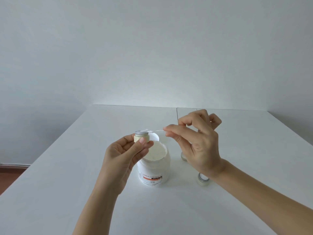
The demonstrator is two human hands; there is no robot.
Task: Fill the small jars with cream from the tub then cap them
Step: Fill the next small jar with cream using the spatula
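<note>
On the white bench, the left hand pinches a small jar above the open cream tub, while the right hand fingers clamp a thin spatula at the jar's mouth.

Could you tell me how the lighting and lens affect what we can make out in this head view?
Head view: soft, even light with faint shadows; wide-angle bending at the table edges; white spatula, cream tub and table blend together; the small jar in the left hand stays readable.
</note>
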